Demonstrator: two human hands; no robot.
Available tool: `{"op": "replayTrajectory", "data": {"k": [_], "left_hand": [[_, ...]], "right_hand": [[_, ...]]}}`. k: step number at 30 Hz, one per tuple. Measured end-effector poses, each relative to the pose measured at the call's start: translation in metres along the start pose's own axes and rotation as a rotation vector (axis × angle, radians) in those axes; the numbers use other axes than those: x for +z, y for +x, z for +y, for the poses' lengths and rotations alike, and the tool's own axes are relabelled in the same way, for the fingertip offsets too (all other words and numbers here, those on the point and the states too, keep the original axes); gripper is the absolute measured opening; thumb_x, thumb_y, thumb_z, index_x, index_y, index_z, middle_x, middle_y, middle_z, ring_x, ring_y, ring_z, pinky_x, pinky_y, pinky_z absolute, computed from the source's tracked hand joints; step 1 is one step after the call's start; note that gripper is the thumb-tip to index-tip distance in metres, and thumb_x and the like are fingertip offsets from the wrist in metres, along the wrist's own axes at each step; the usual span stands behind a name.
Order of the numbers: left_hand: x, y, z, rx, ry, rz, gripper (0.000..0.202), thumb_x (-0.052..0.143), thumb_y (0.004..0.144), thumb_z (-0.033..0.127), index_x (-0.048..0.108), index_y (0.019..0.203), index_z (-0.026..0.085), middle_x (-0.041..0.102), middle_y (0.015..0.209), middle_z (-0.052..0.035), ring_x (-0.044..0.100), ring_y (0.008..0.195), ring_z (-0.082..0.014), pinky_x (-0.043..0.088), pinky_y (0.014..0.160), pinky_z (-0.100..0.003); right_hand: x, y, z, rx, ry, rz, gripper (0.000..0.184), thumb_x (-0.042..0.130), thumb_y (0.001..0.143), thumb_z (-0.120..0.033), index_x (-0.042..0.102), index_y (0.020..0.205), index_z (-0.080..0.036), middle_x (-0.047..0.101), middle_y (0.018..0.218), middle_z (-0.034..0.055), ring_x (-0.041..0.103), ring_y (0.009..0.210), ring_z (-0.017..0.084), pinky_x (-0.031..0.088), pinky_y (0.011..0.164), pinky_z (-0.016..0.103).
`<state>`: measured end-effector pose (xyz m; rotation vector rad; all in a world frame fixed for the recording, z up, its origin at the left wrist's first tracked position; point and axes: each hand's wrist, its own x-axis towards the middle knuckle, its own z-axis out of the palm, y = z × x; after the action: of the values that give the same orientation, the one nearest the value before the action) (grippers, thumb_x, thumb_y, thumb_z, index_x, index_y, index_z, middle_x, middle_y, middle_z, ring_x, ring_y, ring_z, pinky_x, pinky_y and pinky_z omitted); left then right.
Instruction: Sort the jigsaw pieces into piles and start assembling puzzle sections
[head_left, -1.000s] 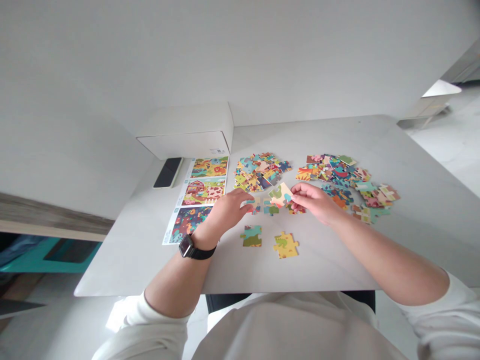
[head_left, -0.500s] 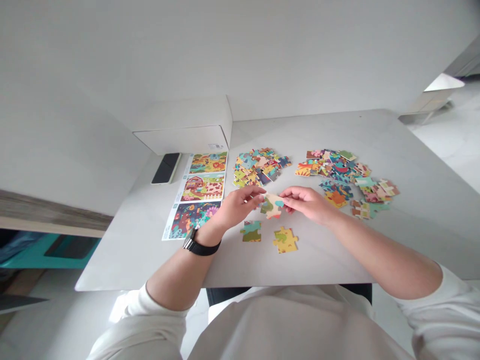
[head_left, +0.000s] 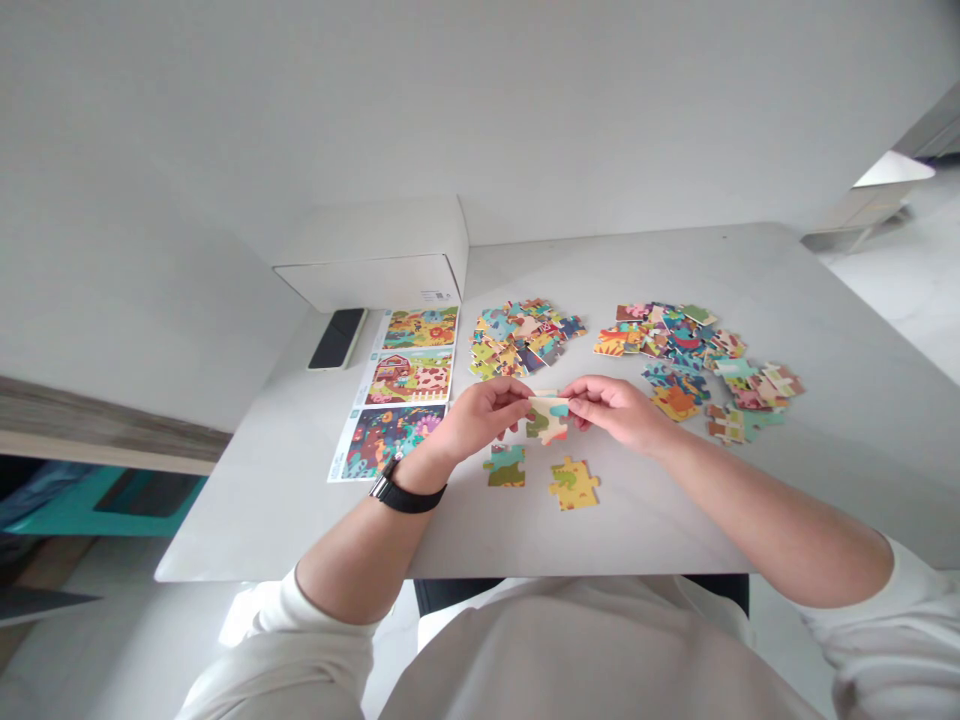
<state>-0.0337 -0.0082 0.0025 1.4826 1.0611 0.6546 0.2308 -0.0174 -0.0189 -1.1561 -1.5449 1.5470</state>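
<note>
Both my hands pinch one cream, green and teal puzzle piece [head_left: 548,417] held just above the white table [head_left: 787,470]. My left hand [head_left: 480,415], a black watch on its wrist, grips the piece's left edge. My right hand [head_left: 611,408] grips its right edge. Directly below the piece lie two loose pieces on the table: a teal and olive piece [head_left: 506,466] and a yellow piece [head_left: 573,484]. A heap of pieces [head_left: 521,338] lies just beyond my hands, and a wider spread of pieces [head_left: 694,365] lies to the right.
A sheet with three reference pictures [head_left: 397,392] lies left of my hands. Beyond it a black phone [head_left: 337,338] rests beside a white box [head_left: 379,255] against the wall. The table's front edge runs near my body.
My right hand brought the held piece down and left from beside the heap, and my left hand rose off the table pieces to pinch its other edge.
</note>
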Motion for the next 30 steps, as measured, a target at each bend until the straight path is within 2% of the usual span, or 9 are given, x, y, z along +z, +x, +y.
{"op": "replayTrajectory", "data": {"k": [5, 12, 15, 17, 20, 22, 24, 27, 30], "left_hand": [[-0.004, 0.003, -0.005, -0.001, -0.030, 0.059, 0.028, 0.074, 0.089, 0.043, 0.069, 0.102, 0.019, 0.077, 0.084, -0.0045, 0.062, 0.062, -0.0119, 0.047, 0.049, -0.021], [-0.007, 0.005, -0.007, 0.007, -0.065, 0.128, 0.027, 0.077, 0.085, 0.040, 0.069, 0.099, 0.019, 0.072, 0.075, -0.0012, 0.061, 0.058, -0.0118, 0.046, 0.046, -0.021], [-0.024, 0.003, -0.001, 0.018, 0.011, 0.217, 0.028, 0.077, 0.083, 0.040, 0.069, 0.099, 0.019, 0.071, 0.072, -0.0008, 0.061, 0.057, -0.0125, 0.047, 0.047, -0.022], [-0.041, 0.000, 0.003, 0.044, 0.066, 0.331, 0.027, 0.076, 0.082, 0.039, 0.068, 0.099, 0.019, 0.075, 0.080, -0.0028, 0.061, 0.058, -0.0120, 0.046, 0.048, -0.022], [-0.067, -0.004, 0.007, 0.031, 0.145, 0.443, 0.024, 0.072, 0.083, 0.037, 0.068, 0.099, 0.020, 0.076, 0.079, -0.0024, 0.059, 0.056, -0.0112, 0.043, 0.050, -0.022], [-0.078, -0.006, 0.006, -0.014, 0.248, 0.438, 0.020, 0.070, 0.083, 0.034, 0.069, 0.097, 0.020, 0.075, 0.075, -0.0017, 0.060, 0.056, -0.0121, 0.043, 0.052, -0.023], [-0.084, -0.007, 0.003, -0.070, 0.384, 0.380, 0.018, 0.069, 0.081, 0.032, 0.071, 0.095, 0.021, 0.077, 0.076, -0.0019, 0.065, 0.060, -0.0146, 0.043, 0.055, -0.025], [-0.087, -0.004, -0.004, -0.147, 0.564, 0.289, 0.017, 0.067, 0.080, 0.031, 0.073, 0.094, 0.023, 0.081, 0.083, -0.0025, 0.073, 0.072, -0.0193, 0.045, 0.060, -0.027], [-0.086, -0.001, -0.008, -0.202, 0.684, 0.266, 0.016, 0.065, 0.081, 0.030, 0.074, 0.093, 0.023, 0.083, 0.087, -0.0024, 0.076, 0.080, -0.0217, 0.047, 0.066, -0.029]], "right_hand": [[-0.001, 0.001, 0.002, 0.005, 0.031, 0.020, 0.031, 0.080, 0.091, -0.048, 0.077, 0.111, -0.024, 0.082, 0.100, 0.0060, 0.073, 0.082, 0.019, 0.061, 0.081, 0.036], [-0.001, -0.001, -0.002, 0.020, -0.012, 0.007, 0.035, 0.081, 0.089, -0.049, 0.076, 0.111, -0.022, 0.082, 0.100, 0.0082, 0.071, 0.078, 0.018, 0.060, 0.074, 0.034], [-0.004, -0.002, -0.002, 0.000, -0.067, 0.013, 0.033, 0.078, 0.092, -0.050, 0.077, 0.111, -0.022, 0.082, 0.102, 0.0087, 0.071, 0.079, 0.018, 0.059, 0.071, 0.033], [-0.007, -0.002, 0.001, -0.016, -0.084, 0.025, 0.033, 0.075, 0.094, -0.051, 0.077, 0.111, -0.023, 0.082, 0.103, 0.0087, 0.072, 0.080, 0.019, 0.059, 0.072, 0.033], [-0.011, -0.002, 0.005, -0.032, -0.098, 0.034, 0.033, 0.072, 0.097, -0.052, 0.077, 0.112, -0.023, 0.082, 0.102, 0.0081, 0.071, 0.080, 0.018, 0.059, 0.072, 0.032], [-0.013, -0.001, 0.006, -0.042, -0.106, 0.037, 0.033, 0.071, 0.098, -0.052, 0.077, 0.113, -0.023, 0.082, 0.102, 0.0080, 0.071, 0.079, 0.017, 0.059, 0.072, 0.032], [-0.014, -0.001, 0.006, -0.049, -0.117, 0.037, 0.033, 0.071, 0.098, -0.052, 0.077, 0.113, -0.023, 0.082, 0.102, 0.0082, 0.071, 0.079, 0.018, 0.059, 0.072, 0.032], [-0.013, -0.002, 0.005, -0.052, -0.135, 0.039, 0.034, 0.070, 0.098, -0.053, 0.077, 0.113, -0.023, 0.082, 0.103, 0.0089, 0.071, 0.080, 0.019, 0.059, 0.072, 0.033], [-0.012, -0.002, 0.005, -0.052, -0.149, 0.045, 0.033, 0.070, 0.098, -0.052, 0.078, 0.112, -0.024, 0.082, 0.103, 0.0088, 0.072, 0.081, 0.019, 0.059, 0.073, 0.033]]}}
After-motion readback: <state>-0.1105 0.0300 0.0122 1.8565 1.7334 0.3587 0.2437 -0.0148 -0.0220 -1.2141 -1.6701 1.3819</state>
